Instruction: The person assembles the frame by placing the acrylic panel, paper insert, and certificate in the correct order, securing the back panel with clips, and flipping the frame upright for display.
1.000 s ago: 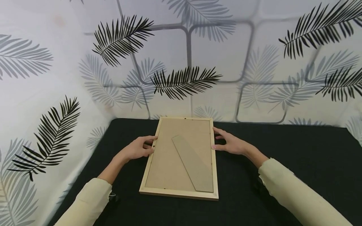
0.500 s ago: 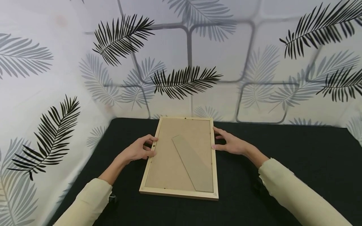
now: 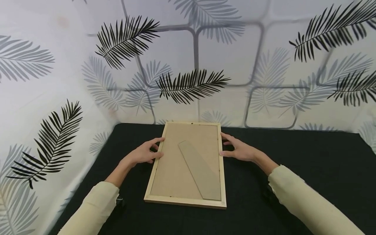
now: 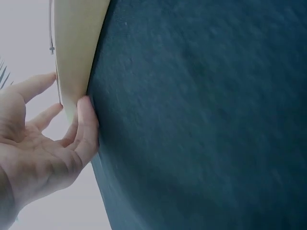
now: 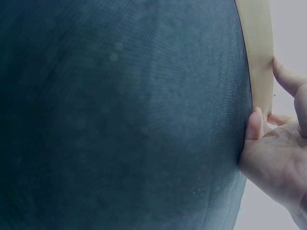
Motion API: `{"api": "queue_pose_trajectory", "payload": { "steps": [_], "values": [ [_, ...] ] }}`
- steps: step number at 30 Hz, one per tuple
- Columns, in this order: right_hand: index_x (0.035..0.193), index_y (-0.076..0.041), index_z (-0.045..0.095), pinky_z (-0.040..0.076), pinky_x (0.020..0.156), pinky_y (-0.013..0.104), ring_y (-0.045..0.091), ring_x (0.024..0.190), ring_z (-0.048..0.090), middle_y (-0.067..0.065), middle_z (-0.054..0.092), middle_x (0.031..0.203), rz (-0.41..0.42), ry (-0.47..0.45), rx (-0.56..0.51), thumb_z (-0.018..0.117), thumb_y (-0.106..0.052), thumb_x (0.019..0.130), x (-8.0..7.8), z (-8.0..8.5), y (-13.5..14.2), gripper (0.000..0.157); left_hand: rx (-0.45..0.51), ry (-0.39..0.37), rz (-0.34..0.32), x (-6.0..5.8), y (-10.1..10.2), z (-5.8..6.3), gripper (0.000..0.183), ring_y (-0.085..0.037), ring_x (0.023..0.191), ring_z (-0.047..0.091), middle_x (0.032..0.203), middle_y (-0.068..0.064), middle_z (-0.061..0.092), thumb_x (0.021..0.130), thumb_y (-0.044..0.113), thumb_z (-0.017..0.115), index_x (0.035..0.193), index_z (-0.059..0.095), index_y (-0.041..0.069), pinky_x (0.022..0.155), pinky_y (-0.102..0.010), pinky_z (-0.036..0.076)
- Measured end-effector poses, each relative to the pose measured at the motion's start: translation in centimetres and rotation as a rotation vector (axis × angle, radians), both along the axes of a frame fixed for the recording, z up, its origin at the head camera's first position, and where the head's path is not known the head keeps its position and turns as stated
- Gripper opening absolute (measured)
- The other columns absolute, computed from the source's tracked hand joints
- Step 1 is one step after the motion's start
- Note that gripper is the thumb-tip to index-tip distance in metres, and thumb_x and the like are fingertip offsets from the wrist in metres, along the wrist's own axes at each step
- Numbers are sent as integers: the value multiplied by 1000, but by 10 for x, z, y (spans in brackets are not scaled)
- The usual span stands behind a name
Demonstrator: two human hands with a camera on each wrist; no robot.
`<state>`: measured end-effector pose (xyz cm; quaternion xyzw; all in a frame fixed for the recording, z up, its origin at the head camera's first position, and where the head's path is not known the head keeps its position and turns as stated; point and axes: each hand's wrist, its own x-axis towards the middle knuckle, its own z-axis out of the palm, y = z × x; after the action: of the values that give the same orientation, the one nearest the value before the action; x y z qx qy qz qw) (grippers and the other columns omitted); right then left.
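Note:
A light wooden picture frame (image 3: pixel 222 182) lies face down, its beige backing board (image 3: pixel 168 169) upward. Folded flat against the board is a slanted easel leg (image 3: pixel 201 173). My left hand (image 3: pixel 144 152) holds the frame's left edge, thumb over the rim and fingers along the outer side. Opposite it, my right hand (image 3: pixel 242 150) has its thumb at the right rim and its fingertips along that edge. Both wrist views show the thumb at the frame's upper edge and the lowest fingers (image 4: pixel 86 127) down by the cloth. The picture side is hidden.
Black cloth (image 3: pixel 293 147) covers the table under the frame. Behind and to the left hangs a pale curtain (image 3: pixel 223 55) printed with black and grey leaves. Small dark fixings (image 3: pixel 192 123) dot the frame's back rim.
My left hand's fingers have shifted slightly farther up the left edge, the thumb now reaching over onto the rim. The right hand and the frame stay nearly where they were.

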<state>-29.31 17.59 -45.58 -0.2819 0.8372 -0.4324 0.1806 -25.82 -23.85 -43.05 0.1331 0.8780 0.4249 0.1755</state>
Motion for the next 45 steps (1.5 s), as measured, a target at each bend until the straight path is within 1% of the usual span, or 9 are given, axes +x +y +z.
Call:
{"api": "queue_pose_trajectory", "payload": {
  "steps": [8,17,23,29,33,36,39,42,45],
  "values": [
    [162,-1,9,32,108,60,46,142,29,26,22,159,-12,-6,7,69,-25,100,0,-1,1,90,-10,93,-31,-16,10,-7,67,-24,80,64,113,-25,57,101,14,59,157,28,-3,69,-34,54],
    [161,1,10,33,108,60,46,142,29,27,21,159,-6,0,9,69,-24,100,0,1,2,89,18,195,-47,-21,17,-6,62,-31,80,68,109,-30,57,99,9,59,150,33,-15,67,-38,57],
    [161,1,10,31,109,60,46,142,29,27,22,159,1,2,6,69,-25,100,-1,0,4,89,-80,208,-48,-21,20,-5,62,-32,83,67,111,-29,55,100,13,58,152,34,-12,66,-39,58],
    [161,0,9,32,108,60,45,142,29,26,21,159,-1,4,16,69,-28,100,1,-2,4,90,-227,289,-89,-13,23,3,62,-35,97,58,121,-32,53,100,17,59,149,36,-14,78,-43,53],
    [162,-1,9,32,109,60,45,142,29,25,22,160,-10,-4,12,69,-28,100,2,0,4,90,-116,208,-77,-1,17,6,57,-36,101,67,130,-31,55,99,9,63,146,40,-14,77,-42,57],
    [162,-1,9,31,108,60,45,142,28,25,22,159,-9,-5,5,69,-28,100,3,0,4,90,-10,98,-29,11,10,6,53,-35,111,64,140,-28,50,100,7,62,147,43,-9,81,-42,56],
    [162,-2,9,31,108,61,45,142,29,25,23,159,-19,-5,0,69,-26,100,2,-1,4,89,35,53,-39,23,4,6,53,-35,116,62,145,-27,47,102,10,60,149,42,-8,84,-44,55],
    [162,-2,11,31,108,61,45,142,29,25,24,159,-19,0,-19,69,-25,100,2,-2,3,88,-11,83,-84,33,1,8,55,-38,118,60,145,-29,45,102,11,60,150,41,-9,86,-43,55],
    [161,-1,12,31,108,62,46,141,30,25,25,159,-14,11,-38,68,-24,100,3,-4,1,86,-107,159,-134,42,2,10,56,-42,116,60,137,-31,46,101,10,62,148,41,-12,84,-41,55]
  ]
}}
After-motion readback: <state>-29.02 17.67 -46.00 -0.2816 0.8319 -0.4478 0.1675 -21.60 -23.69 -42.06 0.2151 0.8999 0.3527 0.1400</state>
